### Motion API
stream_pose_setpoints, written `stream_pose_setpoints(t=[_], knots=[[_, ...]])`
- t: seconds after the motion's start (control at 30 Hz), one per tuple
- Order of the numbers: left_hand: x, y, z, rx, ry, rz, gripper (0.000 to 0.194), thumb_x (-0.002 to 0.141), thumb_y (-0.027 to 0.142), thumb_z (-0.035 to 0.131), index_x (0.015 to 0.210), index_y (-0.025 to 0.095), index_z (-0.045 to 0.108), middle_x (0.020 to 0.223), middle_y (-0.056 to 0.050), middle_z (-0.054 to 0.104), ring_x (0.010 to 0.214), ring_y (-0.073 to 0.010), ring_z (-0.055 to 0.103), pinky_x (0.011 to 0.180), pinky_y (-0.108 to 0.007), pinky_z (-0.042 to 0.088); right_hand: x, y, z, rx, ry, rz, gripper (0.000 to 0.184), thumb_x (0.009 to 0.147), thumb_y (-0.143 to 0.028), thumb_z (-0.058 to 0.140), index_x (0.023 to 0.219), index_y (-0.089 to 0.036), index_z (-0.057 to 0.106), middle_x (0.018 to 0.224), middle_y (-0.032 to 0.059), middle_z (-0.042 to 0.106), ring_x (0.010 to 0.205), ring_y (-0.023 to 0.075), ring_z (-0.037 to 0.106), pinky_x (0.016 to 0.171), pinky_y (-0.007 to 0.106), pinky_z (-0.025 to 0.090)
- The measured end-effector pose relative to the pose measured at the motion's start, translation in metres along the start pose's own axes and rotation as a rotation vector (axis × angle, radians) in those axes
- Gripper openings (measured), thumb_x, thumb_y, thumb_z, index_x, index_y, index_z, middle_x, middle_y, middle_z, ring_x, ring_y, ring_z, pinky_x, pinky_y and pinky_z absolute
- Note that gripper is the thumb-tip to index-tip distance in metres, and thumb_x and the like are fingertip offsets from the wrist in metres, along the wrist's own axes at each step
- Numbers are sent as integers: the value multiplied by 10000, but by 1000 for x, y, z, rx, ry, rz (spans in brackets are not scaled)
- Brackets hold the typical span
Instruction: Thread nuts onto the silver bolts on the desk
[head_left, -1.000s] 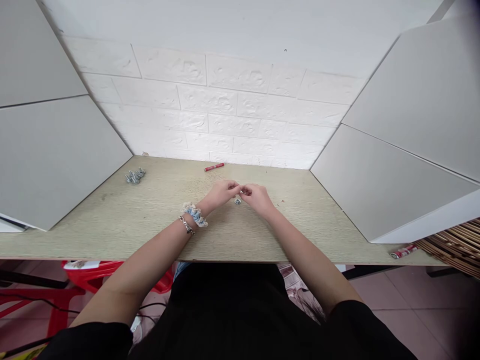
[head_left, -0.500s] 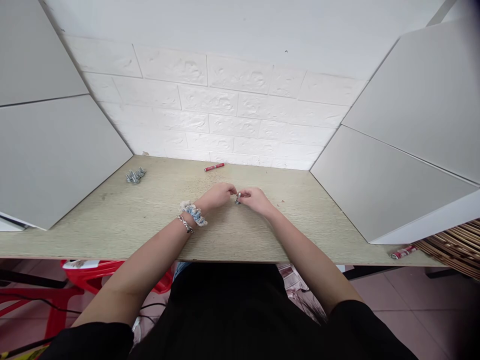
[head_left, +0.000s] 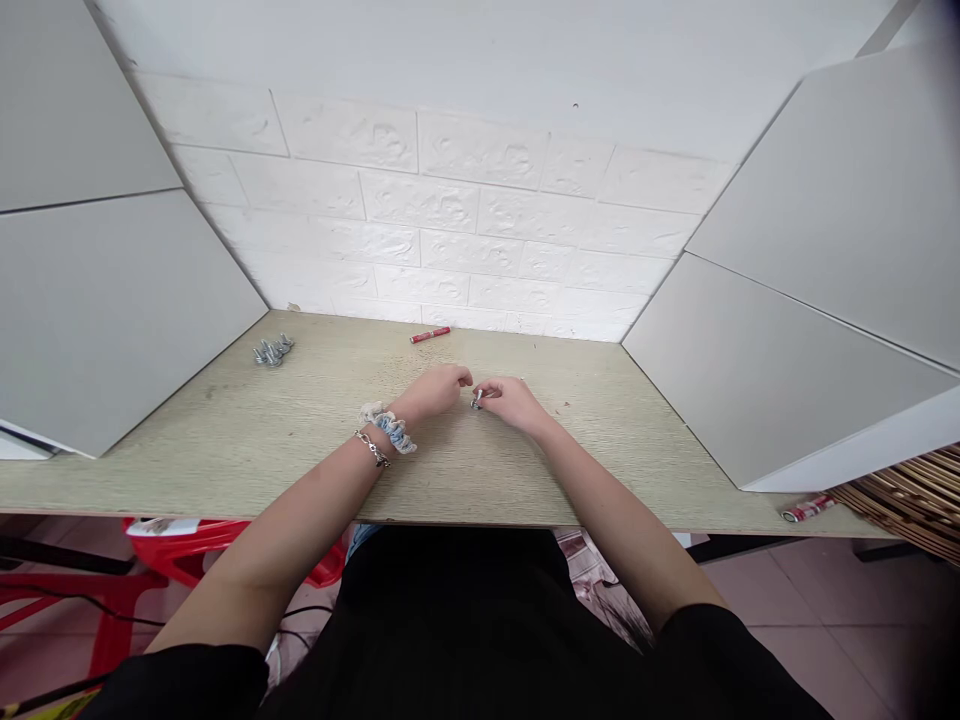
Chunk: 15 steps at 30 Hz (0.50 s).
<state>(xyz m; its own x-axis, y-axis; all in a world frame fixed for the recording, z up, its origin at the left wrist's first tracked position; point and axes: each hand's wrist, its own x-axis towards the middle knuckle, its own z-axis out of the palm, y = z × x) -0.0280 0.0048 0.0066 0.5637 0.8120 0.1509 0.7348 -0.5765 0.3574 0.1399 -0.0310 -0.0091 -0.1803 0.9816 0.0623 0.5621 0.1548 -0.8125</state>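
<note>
A small metal bolt (head_left: 477, 399) sits near the middle of the wooden table (head_left: 225, 440), a little toward the far wall, pinched at the fingertips of the right hand (head_left: 510, 400), which is curled around it with the thumb and forefinger closed on the metal. The left hand (head_left: 437, 388) lies just beside it, fingers bent inward into a loose fist, its fingertips close to the bolt; whether it also touches the bolt is too small to tell, and whether it holds anything of its own cannot be made out. Both hands rest low over the table top with the forearms stretched across the near edge. On the left wrist are a blue and white scrunchie (head_left: 386, 424) and a thin metal bracelet (head_left: 373, 448) just behind it. Well apart, at the far left corner of the table, lies a small heap of bolts (head_left: 271, 351). A red tube (head_left: 429, 335) lies at the foot of the white brick wall (head_left: 450, 220), beyond the hands
</note>
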Motion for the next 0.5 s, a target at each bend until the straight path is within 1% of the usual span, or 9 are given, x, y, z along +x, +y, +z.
stream_pose_setpoints(t=[0.2,0.43,0.5], knots=[[-1,3,-3,-17,51,-12,412,743,69,320,984,152,644,1037,-64,655,975,-192,574,856,-299,434,0,0,1,-30,11,-16,206,674,-149,544,834,-182,669,821,-1,686,784,129,630,741,245,447],[-2,6,-4,-17,38,-26,406,751,80,320,983,148,647,1048,-75,650,983,-201,569,850,-296,421,-1,-3,1,-34,14,4,198,676,-173,566,845,-185,668,822,5,682,787,131,622,755,256,445],[-2,7,-6,-34,15,-15,400,744,96,336,978,154,655,1034,-72,655,968,-201,572,832,-288,419,-2,-3,1,-28,11,5,195,676,-192,578,848,-185,668,819,4,680,795,134,619,752,257,441]])
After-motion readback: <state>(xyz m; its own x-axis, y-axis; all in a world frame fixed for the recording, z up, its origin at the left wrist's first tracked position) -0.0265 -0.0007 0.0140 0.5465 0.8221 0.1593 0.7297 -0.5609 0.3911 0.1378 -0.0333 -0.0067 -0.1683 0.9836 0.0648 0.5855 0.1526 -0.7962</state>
